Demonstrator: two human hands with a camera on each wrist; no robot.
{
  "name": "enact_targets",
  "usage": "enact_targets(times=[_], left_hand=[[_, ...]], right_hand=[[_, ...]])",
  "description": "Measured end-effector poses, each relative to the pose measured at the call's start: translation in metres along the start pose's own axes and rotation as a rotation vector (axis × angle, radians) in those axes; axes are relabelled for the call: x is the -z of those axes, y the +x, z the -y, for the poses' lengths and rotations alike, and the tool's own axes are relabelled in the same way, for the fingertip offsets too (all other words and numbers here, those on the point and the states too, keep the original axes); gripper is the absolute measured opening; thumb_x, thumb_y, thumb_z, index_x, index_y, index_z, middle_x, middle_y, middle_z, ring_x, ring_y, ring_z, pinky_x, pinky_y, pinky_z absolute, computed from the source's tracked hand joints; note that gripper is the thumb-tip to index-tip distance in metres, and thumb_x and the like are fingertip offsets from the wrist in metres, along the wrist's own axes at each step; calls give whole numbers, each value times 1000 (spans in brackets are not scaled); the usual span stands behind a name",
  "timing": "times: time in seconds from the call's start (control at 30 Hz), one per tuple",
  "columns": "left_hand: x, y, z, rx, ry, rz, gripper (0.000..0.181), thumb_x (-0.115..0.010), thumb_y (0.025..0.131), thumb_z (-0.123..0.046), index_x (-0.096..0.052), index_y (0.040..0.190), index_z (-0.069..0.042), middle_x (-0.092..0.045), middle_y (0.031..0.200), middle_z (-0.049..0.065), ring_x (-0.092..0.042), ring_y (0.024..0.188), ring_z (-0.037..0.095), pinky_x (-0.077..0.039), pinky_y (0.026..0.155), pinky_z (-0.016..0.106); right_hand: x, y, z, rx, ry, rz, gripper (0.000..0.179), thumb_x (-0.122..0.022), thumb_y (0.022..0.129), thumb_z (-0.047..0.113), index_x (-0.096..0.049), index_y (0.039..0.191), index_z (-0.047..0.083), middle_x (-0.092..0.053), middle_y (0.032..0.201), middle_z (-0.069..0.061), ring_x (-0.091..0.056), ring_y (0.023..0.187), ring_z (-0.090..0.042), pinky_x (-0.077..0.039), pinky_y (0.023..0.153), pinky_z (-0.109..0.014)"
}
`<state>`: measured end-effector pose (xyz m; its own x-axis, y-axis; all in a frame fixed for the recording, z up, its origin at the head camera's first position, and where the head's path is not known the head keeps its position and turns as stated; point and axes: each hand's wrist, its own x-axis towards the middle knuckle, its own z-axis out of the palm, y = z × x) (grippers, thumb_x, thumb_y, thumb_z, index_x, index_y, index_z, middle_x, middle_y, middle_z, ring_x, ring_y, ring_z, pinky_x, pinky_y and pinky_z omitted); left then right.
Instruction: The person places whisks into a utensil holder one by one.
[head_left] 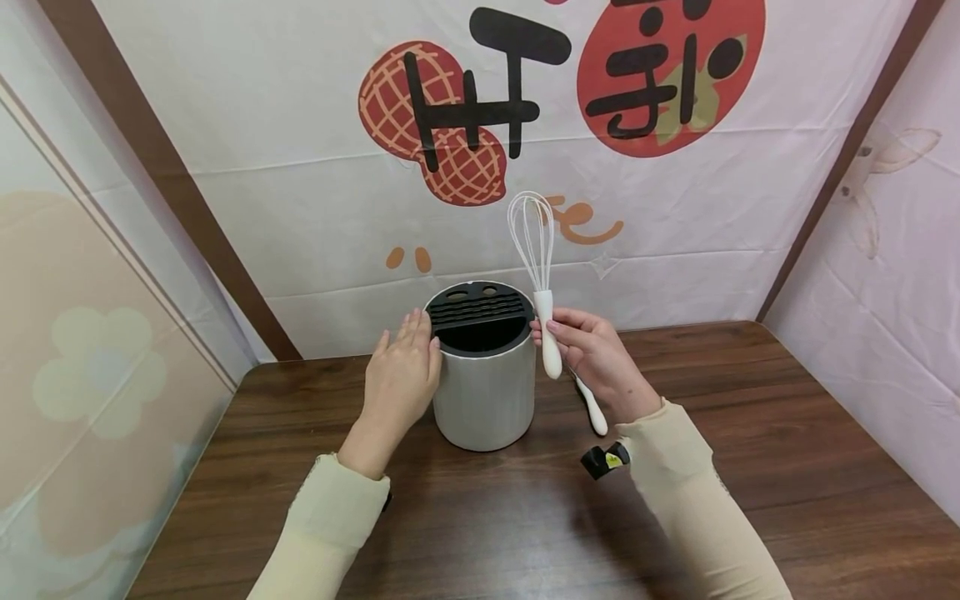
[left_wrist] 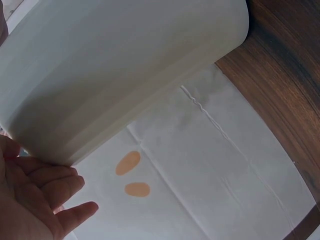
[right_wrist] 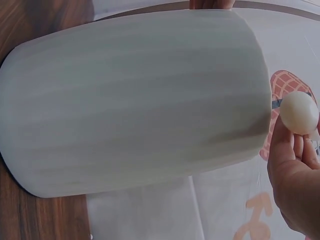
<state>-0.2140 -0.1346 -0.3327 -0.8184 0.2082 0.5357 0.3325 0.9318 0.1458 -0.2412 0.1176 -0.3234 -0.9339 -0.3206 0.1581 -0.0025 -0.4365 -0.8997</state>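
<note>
A light grey utensil holder [head_left: 483, 404] stands upright on the table, topped by a black slotted lid [head_left: 480, 310] with a wide opening at the front. Along its left side near the rim rests my left hand [head_left: 402, 375], fingers straight; the left wrist view shows the fingers [left_wrist: 57, 187] against the wall of the holder. My right hand [head_left: 603, 362] pinches the handle of a white whisk [head_left: 547, 325] between thumb and fingers, wire loops up, just by the rim's right side. In the right wrist view the round handle end [right_wrist: 299, 112] faces the camera.
A second white-handled utensil [head_left: 592, 408] lies on the wooden table [head_left: 750, 433] right of the holder, its far part hidden behind my right hand. A printed white cloth [head_left: 300, 217] stands behind the table, with more cloth on both sides.
</note>
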Motion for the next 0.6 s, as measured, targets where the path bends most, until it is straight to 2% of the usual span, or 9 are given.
enact_targets(times=[0.1,0.27,0.47,0.6], left_hand=[[0,0,0,-1,1,0,46,-38,100,-21,-48,132,10,-48,134,21,-47,125,31,-34,103,52],[0,-1,-1,2,6,2,46,-38,100,-21,-48,133,9,-48,134,21,-47,126,30,-34,104,52],[-1,-1,0,-1,7,-3,46,-37,100,-22,-47,133,9,-48,134,21,-47,126,30,-34,103,52],[-1,-1,0,-6,3,-13,46,-38,100,-21,-48,133,10,-48,134,21,-47,126,30,-34,103,52]], right_hand=[[-3,1,0,-7,-4,-6,29,-47,94,-6,-46,121,-17,-66,95,-10,-66,88,-18,-51,86,-32],[-9,3,2,-23,4,-15,27,-45,94,-7,-47,121,-13,-66,95,-10,-66,89,-17,-52,84,-30],[-13,5,3,-27,-17,-10,36,-45,95,-6,-41,129,-17,-66,97,-10,-66,89,-17,-52,84,-29],[-17,7,4,-20,-29,-4,36,-46,95,-6,-40,129,-17,-65,98,-10,-66,89,-17,-52,84,-28]])
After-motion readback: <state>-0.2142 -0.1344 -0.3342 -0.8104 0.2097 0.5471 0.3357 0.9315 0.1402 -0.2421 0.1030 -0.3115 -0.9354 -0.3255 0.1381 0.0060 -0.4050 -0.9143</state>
